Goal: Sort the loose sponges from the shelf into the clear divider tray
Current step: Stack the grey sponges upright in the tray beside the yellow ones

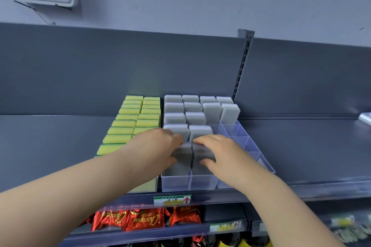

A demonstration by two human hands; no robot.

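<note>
The two sponges in hand are plain grey blocks with soft rounded corners, and both are blurred. The front-left sponge (181, 159) stands on end in the leftmost column of the clear divider tray (180, 183), one compartment back from the front wall. The second-column sponge (202, 155) stands right beside it, across one thin divider. The left hand (158, 146) grips the front-left sponge, fingers curled over its top edge and thumb pressed against its near face. The right hand (222, 152) grips the second-column sponge the same way, fingertips over the top and thumb lower on the front.

Behind them the other grey sponges (192, 118) stand upright, one per compartment. They fill the two back rows across four columns and run further forward in the two left columns. Their tops rise above the tray walls. The tray is see-through plastic with a faint blue cast, and it sits on the dark grey shelf (60, 142) with its front wall near the shelf edge.

Just left of the tray, yellow sponges (128, 124) with green scouring backs stand packed in two tight rows that run from front to back. A slotted upright post (243, 66) rises behind the tray's far right corner. On the shelf's front edge, below the tray, hangs a price tag (172, 200) with a red arrow. Red snack bags (144, 219) lie on the shelf beneath.
</note>
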